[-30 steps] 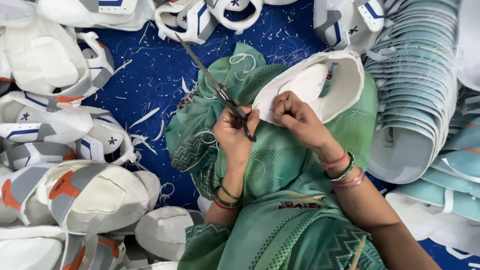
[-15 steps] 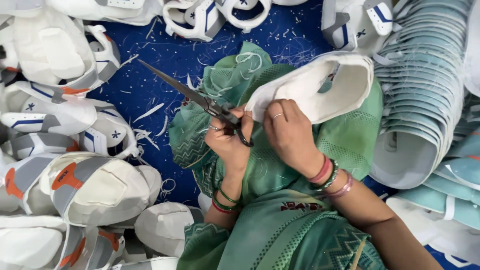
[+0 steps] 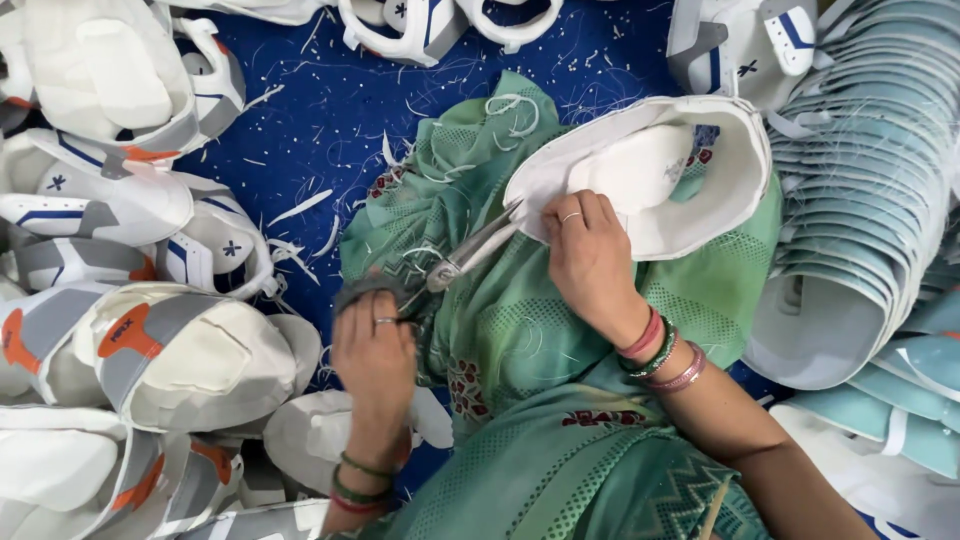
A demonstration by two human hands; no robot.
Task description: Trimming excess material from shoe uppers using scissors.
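My left hand (image 3: 375, 345) grips the handles of a pair of metal scissors (image 3: 470, 252), whose blades point up and right at the near edge of a white shoe upper (image 3: 690, 215). That upper lies open on my green patterned cloth (image 3: 520, 330), over my lap. My right hand (image 3: 590, 255) presses down on the upper's left edge, fingers curled over it, right beside the scissor tips. Bangles sit on both wrists.
Piles of white shoe uppers with grey, blue and orange patches (image 3: 130, 340) crowd the left side. A stack of pale teal insoles (image 3: 870, 180) fills the right. More white uppers (image 3: 430, 20) lie at the top. Thread scraps litter the blue floor cover (image 3: 310, 120).
The scissors swung from pointing up-left away from the upper to pointing right at its edge. My left hand dropped lower and left. My right hand stays on the upper.
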